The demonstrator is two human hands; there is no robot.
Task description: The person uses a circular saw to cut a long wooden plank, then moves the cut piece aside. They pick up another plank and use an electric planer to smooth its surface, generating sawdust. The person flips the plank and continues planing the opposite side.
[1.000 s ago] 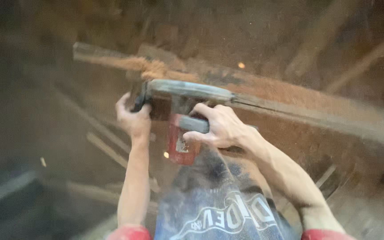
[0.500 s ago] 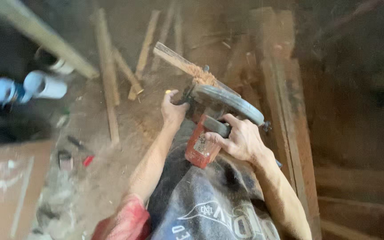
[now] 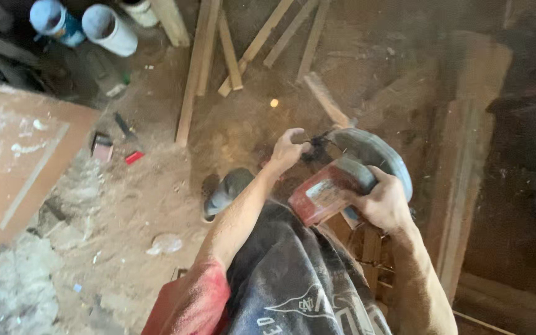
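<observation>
I keep my right hand point(image 3: 384, 203) clamped on the saw point(image 3: 348, 177), left hand point(image 3: 288, 151) fisted on its front knob, both steady.

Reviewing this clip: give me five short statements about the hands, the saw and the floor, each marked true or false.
1. The right hand grips the circular saw. True.
2. The left hand rests on the floor. False: it is raised at the front of the saw, beside the blade guard.
3. A narrow wood strip runs out past the saw's front. True.
4. The two pale pipe ends lie at the lower right. False: they lie at the upper left.
5. The floor is swept clean. False: sawdust and loose slats cover it.
</observation>
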